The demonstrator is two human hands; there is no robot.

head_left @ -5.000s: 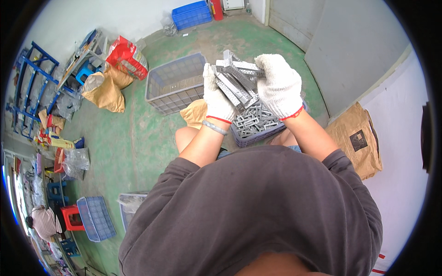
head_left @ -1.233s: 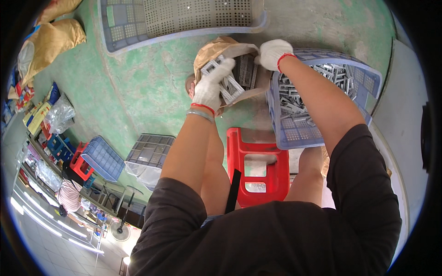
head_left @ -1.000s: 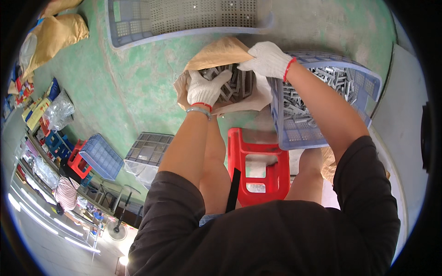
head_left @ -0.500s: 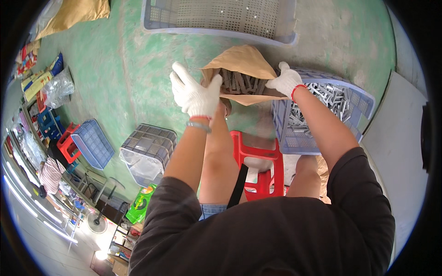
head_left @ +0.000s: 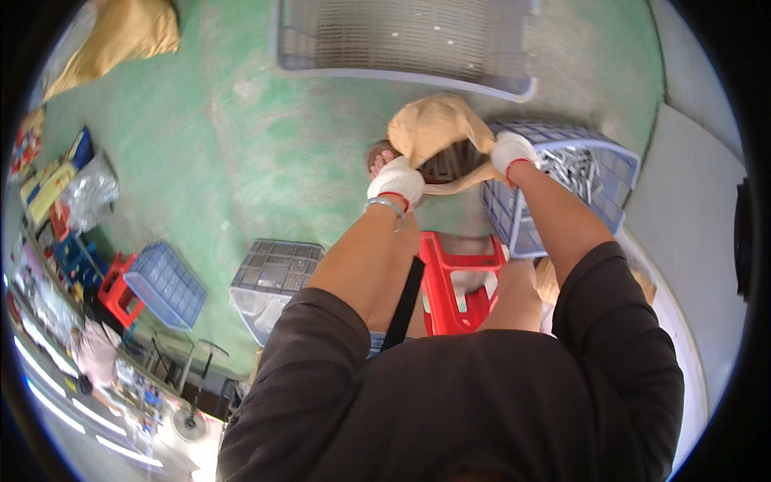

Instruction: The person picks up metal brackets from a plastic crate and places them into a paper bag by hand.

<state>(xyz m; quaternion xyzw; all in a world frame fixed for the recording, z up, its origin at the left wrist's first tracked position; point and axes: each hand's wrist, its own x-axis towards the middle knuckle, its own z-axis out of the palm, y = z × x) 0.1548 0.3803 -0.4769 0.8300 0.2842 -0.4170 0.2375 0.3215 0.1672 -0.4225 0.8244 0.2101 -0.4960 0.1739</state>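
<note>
A tan paper sack (head_left: pixel 434 124) sits on the floor ahead of me with its mouth open. Dark grey metal pieces (head_left: pixel 450 165) lie inside it, shadowed and partly covered by the paper. My left hand (head_left: pixel 397 181), in a white knit glove, is closed on the sack's left edge; the fingertips are mostly hidden. On the opposite edge my right hand (head_left: pixel 512 151), gloved alike, grips the paper beside the crate. That blue plastic crate (head_left: pixel 630 181) holds many shiny metal pieces (head_left: pixel 572 169) and stands just right of the sack.
A large grey-blue crate (head_left: pixel 401 76) lies beyond the sack. Close to my legs is a red plastic stool (head_left: pixel 462 247). To the left stand another crate (head_left: pixel 277 265) and a blue basket (head_left: pixel 167 285) by a second red stool (head_left: pixel 118 293). A pale panel (head_left: pixel 683 193) borders the right.
My left hand has come down from the air onto the sack's left edge. The mouth of the sack has narrowed and its paper has bunched up. The whole view has shifted slightly.
</note>
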